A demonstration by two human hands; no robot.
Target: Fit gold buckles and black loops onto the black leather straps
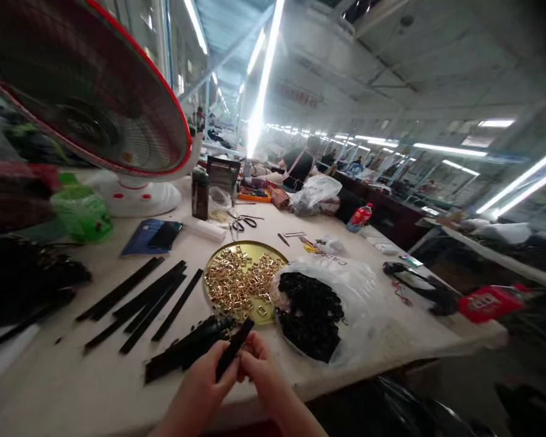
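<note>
A black strip is gripped in my left hand, tilted up and away from me. My right hand pinches close to the strip's right side, fingertips pressed together; whatever it holds is too small or hidden to make out. Just beyond both hands lies a round gold tray heaped with gold metal buckles. To its right, small black pieces fill a plastic-lined container. A bundle of black strips rests left of my hands, and several loose black strips lie farther left.
A red-rimmed fan towers at the left. Scissors, a dark bottle and a phone sit toward the back. Clear plastic spreads rightward. A red packet lies at the right corner. Another person sits beyond the table.
</note>
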